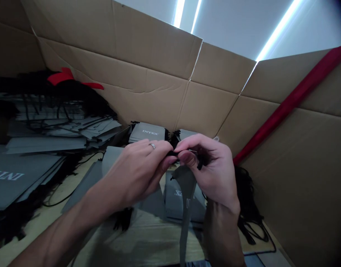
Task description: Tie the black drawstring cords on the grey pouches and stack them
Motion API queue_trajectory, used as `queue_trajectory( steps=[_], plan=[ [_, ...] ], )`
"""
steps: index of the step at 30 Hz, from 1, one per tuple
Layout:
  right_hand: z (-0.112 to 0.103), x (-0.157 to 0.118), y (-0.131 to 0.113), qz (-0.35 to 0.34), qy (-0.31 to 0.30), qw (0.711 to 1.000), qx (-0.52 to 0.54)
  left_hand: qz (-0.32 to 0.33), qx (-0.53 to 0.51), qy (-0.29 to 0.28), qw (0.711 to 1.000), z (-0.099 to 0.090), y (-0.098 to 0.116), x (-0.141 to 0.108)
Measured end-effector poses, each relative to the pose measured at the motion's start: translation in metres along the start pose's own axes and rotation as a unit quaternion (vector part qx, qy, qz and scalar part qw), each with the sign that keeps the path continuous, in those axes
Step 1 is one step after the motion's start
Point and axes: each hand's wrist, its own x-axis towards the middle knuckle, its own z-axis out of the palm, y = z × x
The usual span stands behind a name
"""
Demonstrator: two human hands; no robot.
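Both of my hands meet above the table, thumbs and fingertips almost touching. My left hand, with a ring on one finger, pinches a short piece of black cord. In my right hand, thumb and index finger are pressed together at the same cord, and a thin shiny sliver shows behind them. More bunched black cord sits in the curl of that hand. Below the fingers hangs a narrow, edge-on grey fabric bag. Where the cord joins the bag is hidden by my fingers.
Stacks of flat grey bags printed INTEX, with black cords, stand at the back. Larger piles fill the left side. Loose black cords lie at right. A cardboard wall surrounds the wooden table; a red strip crosses it.
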Motion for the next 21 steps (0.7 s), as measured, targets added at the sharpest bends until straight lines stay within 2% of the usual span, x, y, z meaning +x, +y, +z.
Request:
queue_trajectory(
  steps=[3,6,10,15,18,21],
  plan=[
    [0.005,-0.001,0.002,-0.013,0.023,0.999,-0.022,0.000,0.053,0.006,0.999,0.003,0.002,0.002],
    [0.012,-0.003,0.002,-0.037,0.040,0.998,-0.036,0.014,0.073,0.044,0.996,0.008,0.006,0.002],
    [0.017,-0.004,0.001,-0.030,0.051,0.998,-0.019,0.013,0.048,0.057,0.997,0.014,0.009,0.001],
    [0.015,-0.002,0.005,0.005,0.022,0.999,0.035,0.024,0.010,0.082,0.996,0.013,0.014,0.001],
    [0.011,0.000,0.004,0.026,0.000,0.999,0.047,-0.001,-0.063,0.058,0.996,0.008,0.015,0.002],
    [0.004,-0.001,0.001,0.068,-0.003,0.996,0.064,-0.067,-0.166,0.004,0.984,0.002,0.011,0.003]
  ],
)
